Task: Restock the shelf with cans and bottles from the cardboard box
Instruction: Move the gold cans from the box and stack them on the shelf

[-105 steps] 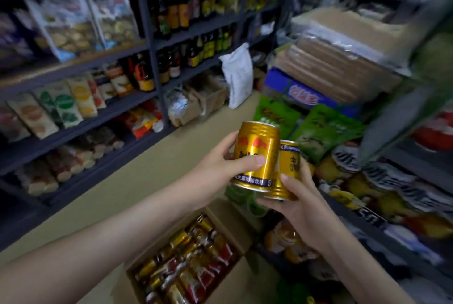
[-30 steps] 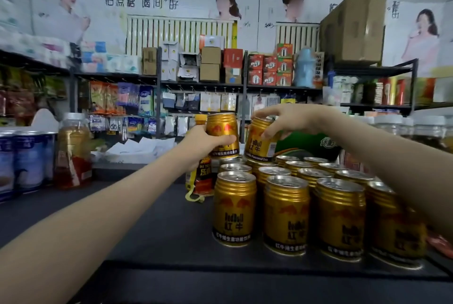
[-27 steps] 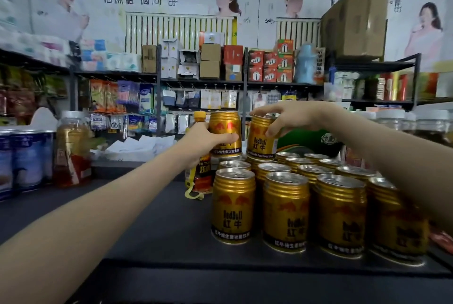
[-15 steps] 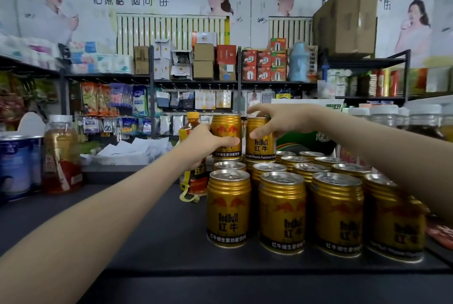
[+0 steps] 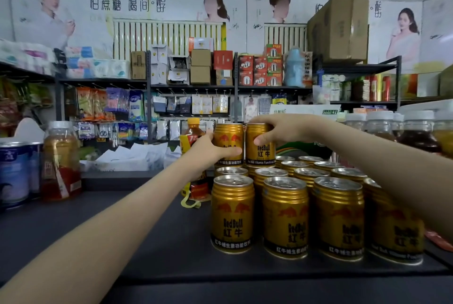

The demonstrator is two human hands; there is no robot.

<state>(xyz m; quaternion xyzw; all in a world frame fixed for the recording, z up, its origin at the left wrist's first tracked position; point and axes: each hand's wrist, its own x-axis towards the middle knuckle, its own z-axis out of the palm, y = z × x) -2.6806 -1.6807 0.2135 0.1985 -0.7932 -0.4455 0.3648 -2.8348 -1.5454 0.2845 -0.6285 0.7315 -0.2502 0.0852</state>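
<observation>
Cans marked "红牛" sit in left hand, right hand.

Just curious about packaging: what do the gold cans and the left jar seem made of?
The cans look metal, glossy gold print: ribbed shoulders, bare silvery lids. The jar is clear, showing amber contents; glass or plastic, I cannot tell.

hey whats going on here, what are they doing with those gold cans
A person is stocking gold Red Bull cans on a dark shelf. The left hand grips a gold can by its side, and the right hand grips a second gold can from its top. Both stand upright, side by side, seemingly on top of the back of the block of cans already there. An orange-capped bottle stands just behind the left hand.
</observation>
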